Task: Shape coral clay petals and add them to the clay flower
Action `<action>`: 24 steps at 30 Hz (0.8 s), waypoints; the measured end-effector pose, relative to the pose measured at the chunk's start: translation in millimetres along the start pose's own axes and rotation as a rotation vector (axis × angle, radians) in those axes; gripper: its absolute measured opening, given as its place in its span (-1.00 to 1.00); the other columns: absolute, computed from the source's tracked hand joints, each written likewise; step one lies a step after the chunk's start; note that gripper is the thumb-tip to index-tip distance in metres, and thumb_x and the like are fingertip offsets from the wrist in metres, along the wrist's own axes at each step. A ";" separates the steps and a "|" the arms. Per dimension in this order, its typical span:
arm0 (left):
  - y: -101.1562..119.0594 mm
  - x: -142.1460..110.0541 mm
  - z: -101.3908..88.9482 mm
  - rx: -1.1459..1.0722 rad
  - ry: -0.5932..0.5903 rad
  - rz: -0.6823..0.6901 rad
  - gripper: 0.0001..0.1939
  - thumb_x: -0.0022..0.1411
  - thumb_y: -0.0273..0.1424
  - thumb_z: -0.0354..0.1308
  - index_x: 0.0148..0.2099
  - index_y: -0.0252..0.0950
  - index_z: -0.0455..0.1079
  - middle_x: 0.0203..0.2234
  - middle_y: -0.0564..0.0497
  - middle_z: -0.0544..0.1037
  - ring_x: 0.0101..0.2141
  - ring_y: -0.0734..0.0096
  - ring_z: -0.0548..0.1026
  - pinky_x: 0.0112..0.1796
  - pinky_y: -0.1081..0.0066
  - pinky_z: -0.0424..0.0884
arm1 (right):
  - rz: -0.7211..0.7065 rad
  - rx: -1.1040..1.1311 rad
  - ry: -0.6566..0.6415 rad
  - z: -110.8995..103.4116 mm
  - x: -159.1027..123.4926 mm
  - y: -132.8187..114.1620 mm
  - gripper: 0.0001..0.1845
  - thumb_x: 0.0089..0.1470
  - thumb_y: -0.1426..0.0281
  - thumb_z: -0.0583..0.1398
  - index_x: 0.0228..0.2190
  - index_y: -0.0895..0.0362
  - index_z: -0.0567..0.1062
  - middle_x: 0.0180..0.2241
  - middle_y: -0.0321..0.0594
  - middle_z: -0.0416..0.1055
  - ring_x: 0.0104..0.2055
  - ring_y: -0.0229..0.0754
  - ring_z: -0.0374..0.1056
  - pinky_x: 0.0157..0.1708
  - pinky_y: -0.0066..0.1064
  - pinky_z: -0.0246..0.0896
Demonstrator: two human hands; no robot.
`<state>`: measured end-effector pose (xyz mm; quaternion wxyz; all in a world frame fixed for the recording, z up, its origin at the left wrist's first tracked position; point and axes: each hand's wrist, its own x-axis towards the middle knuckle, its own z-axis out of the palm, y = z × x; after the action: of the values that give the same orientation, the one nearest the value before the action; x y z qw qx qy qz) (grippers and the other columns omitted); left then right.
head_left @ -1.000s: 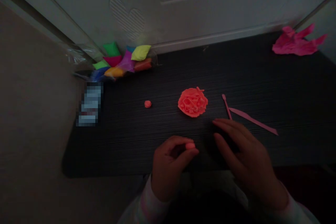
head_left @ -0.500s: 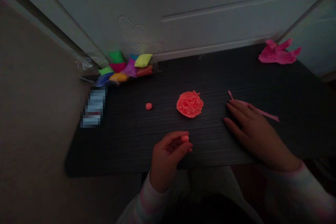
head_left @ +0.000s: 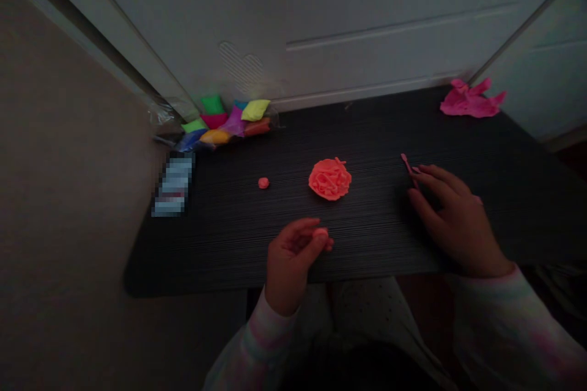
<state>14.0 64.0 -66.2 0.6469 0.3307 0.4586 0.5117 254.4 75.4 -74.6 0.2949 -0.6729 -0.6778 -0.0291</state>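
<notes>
- My left hand (head_left: 288, 259) pinches a small, soft-looking coral lump (head_left: 320, 233) between thumb and forefinger, raised toward the front edge of the black wood-grained table (head_left: 220, 226). I'd squeeze just enough to hold it; it looks like clay and would probably dent.
- My right hand (head_left: 458, 217) bends over a thin pink stick with a small paddle end (head_left: 404, 159), nearer the table's right edge. Thumb and forefinger stand apart either side of the stick; from here I cannot tell whether they grip it.
- A second pink tool (head_left: 415, 169) shows only its tip beside those fingers. I'd separate the two before lifting, tilting one end up off the tabletop so the fingertips can get beneath.
- The ruffled coral rosette (head_left: 330, 179) lies mid-table, between front and back edges. I'd swing neither wrist across it, since its thin folds could flatten.
- A small coral ball (head_left: 263, 183) sits left of the rosette, toward the left edge; I'd leave it room too.
</notes>
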 end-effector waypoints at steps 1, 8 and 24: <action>-0.4 0.1 -0.5 0.004 0.003 0.010 -0.82 -0.08 -0.52 0.26 -0.33 -0.27 0.44 -0.55 0.13 0.56 -0.55 0.58 0.51 -0.44 0.57 0.47 | 0.006 0.000 0.015 -0.9 -0.3 -0.6 -0.64 0.07 0.24 0.00 -0.19 0.17 0.40 -0.11 0.02 0.35 -0.01 0.02 0.24 -0.06 -0.06 0.18; -0.1 1.4 0.0 0.049 -0.033 -0.021 -0.86 -0.03 -0.46 0.23 -0.33 -0.27 0.47 -0.46 0.08 0.57 -0.44 0.53 0.52 -0.43 0.57 0.46 | -0.020 0.072 0.080 -2.0 -3.1 -7.2 -0.70 0.05 0.29 0.04 -0.27 0.21 0.44 -0.16 0.00 0.39 -0.11 -0.03 0.33 -0.11 -0.11 0.23; 1.2 0.9 2.2 0.096 -0.061 0.009 -0.77 -0.08 -0.46 0.23 -0.29 -0.33 0.35 -0.55 0.11 0.50 -0.56 0.57 0.45 -0.52 0.54 0.38 | -0.099 0.487 -0.104 -2.9 -27.5 -74.7 -0.70 0.04 0.41 0.09 -0.13 0.09 0.34 -0.21 -0.13 0.39 -0.17 -0.17 0.33 -0.17 -0.27 0.28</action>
<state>15.7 65.3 -64.5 0.6417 0.3789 0.4611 0.4817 183.8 42.6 -57.6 0.4111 -0.5487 -0.7112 0.1553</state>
